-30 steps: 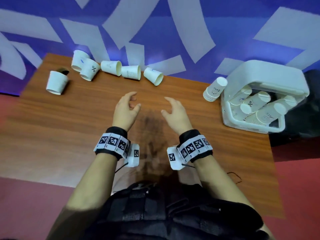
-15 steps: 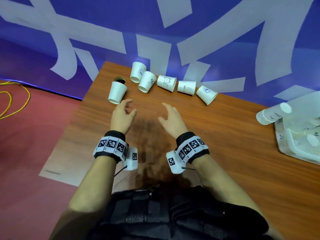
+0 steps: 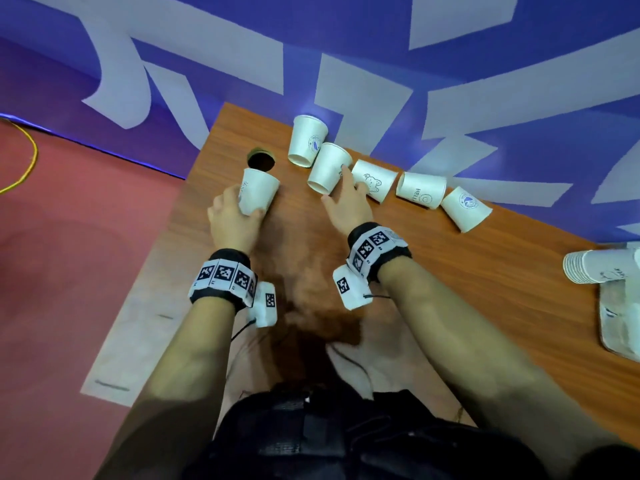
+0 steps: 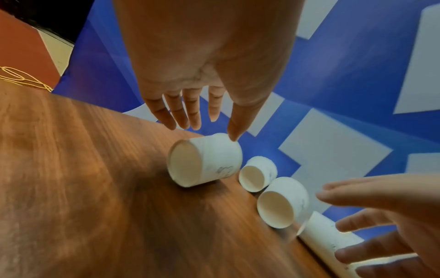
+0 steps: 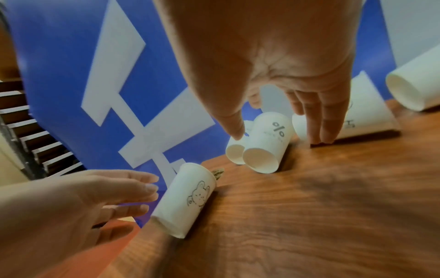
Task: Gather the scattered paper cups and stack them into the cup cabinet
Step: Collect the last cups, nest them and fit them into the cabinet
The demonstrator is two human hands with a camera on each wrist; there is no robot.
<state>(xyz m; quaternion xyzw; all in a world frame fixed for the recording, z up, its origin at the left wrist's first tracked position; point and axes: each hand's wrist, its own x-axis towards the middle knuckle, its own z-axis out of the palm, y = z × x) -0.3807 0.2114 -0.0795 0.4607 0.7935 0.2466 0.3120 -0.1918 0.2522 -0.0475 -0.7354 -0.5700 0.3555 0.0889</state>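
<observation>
Several white paper cups lie on their sides along the far edge of the wooden table (image 3: 433,271). My left hand (image 3: 242,206) (image 4: 209,131) is spread around the leftmost cup (image 3: 258,192) (image 4: 204,159) (image 5: 188,199); its thumb tip touches the cup and its fingers are straight. My right hand (image 3: 337,188) (image 5: 278,137) reaches over the cup marked % (image 3: 329,168) (image 5: 266,143) with straight fingers that come down on the neighbouring bear-print cup (image 3: 374,180). A nested stack of cups (image 3: 588,271) lies beside the white cup cabinet (image 3: 620,323) at the right edge.
A round cable hole (image 3: 261,161) opens in the table just behind the leftmost cup. Another cup (image 3: 306,140) lies behind the % cup, two more (image 3: 420,190) (image 3: 465,206) further right. The blue-and-white wall rises right behind the cups. The table's left edge drops to red floor with a yellow cable (image 3: 31,157).
Both hands have moved forward from mid-table to the cups: the left to the leftmost cup, the right to the % cup. The view has swung left, so the cabinet is nearly out of frame.
</observation>
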